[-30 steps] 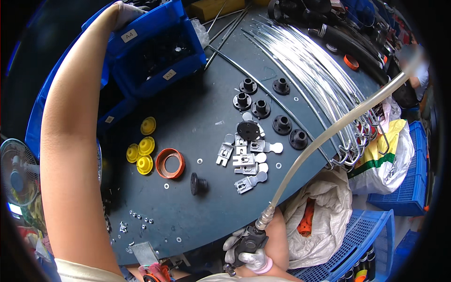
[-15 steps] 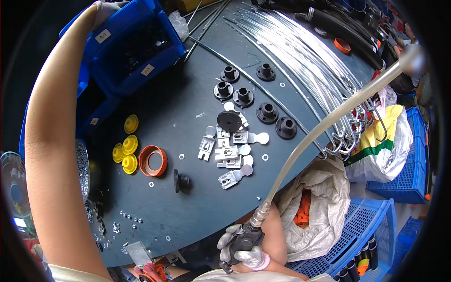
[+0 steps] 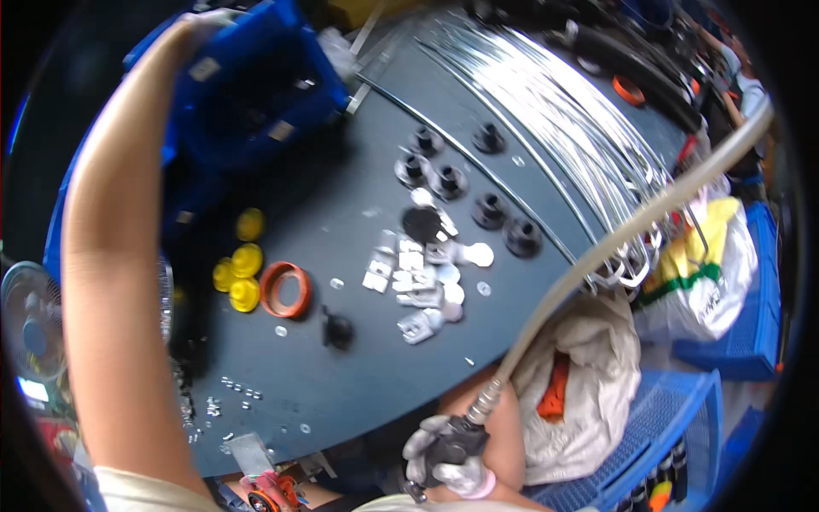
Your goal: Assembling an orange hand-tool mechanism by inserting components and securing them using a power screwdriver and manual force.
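Your left hand (image 3: 209, 19) is sitting at the far side of the blue bins (image 3: 311, 115), whose raised walls are blocking any low sideways pass. A bare lane of table (image 3: 341, 196) is running between the yellow caps (image 3: 246, 293) and the clustered metal clips (image 3: 418, 294); another is opening along the near edge, right of the small nuts (image 3: 243, 388). A lone black part (image 3: 339, 328) is standing between these lanes. Black flanged pieces (image 3: 449, 182) are crowding the way toward the fanned metal rods (image 3: 537, 85). From your right hand (image 3: 463, 474), the hose (image 3: 589, 264) is arching across, obstructing a rightward reach.
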Demonstrator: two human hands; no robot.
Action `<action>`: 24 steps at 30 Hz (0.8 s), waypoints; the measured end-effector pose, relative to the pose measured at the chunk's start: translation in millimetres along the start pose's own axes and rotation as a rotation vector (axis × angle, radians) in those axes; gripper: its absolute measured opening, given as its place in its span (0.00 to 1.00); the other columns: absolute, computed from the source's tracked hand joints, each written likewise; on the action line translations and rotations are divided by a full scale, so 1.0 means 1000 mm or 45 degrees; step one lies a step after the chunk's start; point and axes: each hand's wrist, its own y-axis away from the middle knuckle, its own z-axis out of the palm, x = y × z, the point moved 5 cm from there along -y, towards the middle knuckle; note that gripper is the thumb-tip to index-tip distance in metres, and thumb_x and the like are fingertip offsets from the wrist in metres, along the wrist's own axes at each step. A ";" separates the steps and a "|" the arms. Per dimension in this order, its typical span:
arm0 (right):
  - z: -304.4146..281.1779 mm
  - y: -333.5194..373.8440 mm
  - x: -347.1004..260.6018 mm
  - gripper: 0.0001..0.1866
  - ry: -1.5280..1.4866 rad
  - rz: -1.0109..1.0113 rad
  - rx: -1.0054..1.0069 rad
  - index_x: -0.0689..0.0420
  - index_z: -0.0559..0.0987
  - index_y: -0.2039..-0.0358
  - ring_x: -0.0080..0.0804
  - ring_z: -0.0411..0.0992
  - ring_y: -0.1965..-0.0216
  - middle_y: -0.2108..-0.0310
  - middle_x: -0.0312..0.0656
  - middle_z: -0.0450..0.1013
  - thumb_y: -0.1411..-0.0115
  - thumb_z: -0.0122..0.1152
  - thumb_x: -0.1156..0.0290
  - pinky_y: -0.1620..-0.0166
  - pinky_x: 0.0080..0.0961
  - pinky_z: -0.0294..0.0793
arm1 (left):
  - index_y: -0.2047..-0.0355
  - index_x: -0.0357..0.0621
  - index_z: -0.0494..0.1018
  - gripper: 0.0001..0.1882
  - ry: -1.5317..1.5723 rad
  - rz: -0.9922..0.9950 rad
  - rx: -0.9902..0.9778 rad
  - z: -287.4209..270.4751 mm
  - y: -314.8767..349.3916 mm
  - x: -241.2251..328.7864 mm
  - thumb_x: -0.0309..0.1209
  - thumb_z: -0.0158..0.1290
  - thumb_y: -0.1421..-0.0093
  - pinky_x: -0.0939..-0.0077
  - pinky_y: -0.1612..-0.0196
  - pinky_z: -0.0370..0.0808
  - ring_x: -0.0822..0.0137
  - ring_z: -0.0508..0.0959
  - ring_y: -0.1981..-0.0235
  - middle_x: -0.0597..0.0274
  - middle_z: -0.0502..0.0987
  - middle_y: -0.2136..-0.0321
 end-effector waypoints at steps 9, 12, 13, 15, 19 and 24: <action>0.091 -0.012 -0.032 0.28 -0.018 0.024 0.789 0.54 0.74 0.62 0.33 0.75 0.77 0.71 0.42 0.75 0.40 0.50 0.38 0.75 0.27 0.76 | 0.55 0.47 0.79 0.24 -0.028 -0.029 0.463 0.044 0.028 0.022 0.43 0.64 0.50 0.67 0.47 0.72 0.61 0.78 0.55 0.57 0.81 0.59; 0.098 -0.013 -0.032 0.28 0.060 0.004 0.762 0.53 0.74 0.61 0.32 0.74 0.77 0.71 0.42 0.75 0.39 0.49 0.38 0.75 0.26 0.75 | 0.59 0.44 0.80 0.21 0.087 0.001 0.735 0.029 0.041 0.027 0.41 0.65 0.51 0.70 0.51 0.73 0.64 0.79 0.58 0.58 0.81 0.61; 0.100 -0.013 -0.032 0.28 0.094 -0.007 0.753 0.53 0.74 0.61 0.31 0.74 0.77 0.71 0.42 0.75 0.39 0.49 0.38 0.75 0.25 0.75 | 0.59 0.43 0.80 0.20 0.103 0.004 0.907 0.022 0.047 0.025 0.40 0.65 0.50 0.71 0.51 0.73 0.65 0.79 0.59 0.58 0.81 0.61; 0.103 -0.014 -0.033 0.28 0.165 -0.022 0.736 0.53 0.74 0.61 0.30 0.74 0.77 0.71 0.42 0.75 0.39 0.47 0.38 0.75 0.24 0.74 | 0.61 0.41 0.80 0.16 0.586 0.102 1.135 0.008 0.053 0.010 0.34 0.66 0.49 0.73 0.53 0.73 0.65 0.79 0.62 0.57 0.81 0.62; 0.106 -0.019 -0.032 0.29 0.290 -0.059 0.708 0.53 0.73 0.60 0.28 0.73 0.78 0.71 0.41 0.75 0.38 0.45 0.38 0.76 0.22 0.72 | 0.65 0.41 0.79 0.11 0.686 0.171 1.501 -0.015 0.083 0.018 0.32 0.64 0.46 0.77 0.69 0.76 0.73 0.76 0.72 0.62 0.80 0.71; 0.110 -0.023 -0.024 0.26 0.318 -0.026 0.712 0.53 0.72 0.57 0.28 0.73 0.76 0.70 0.42 0.74 0.38 0.46 0.42 0.75 0.22 0.72 | 0.67 0.41 0.78 0.07 0.661 0.748 1.327 0.001 0.139 0.104 0.30 0.62 0.44 0.82 0.70 0.73 0.78 0.73 0.75 0.68 0.77 0.75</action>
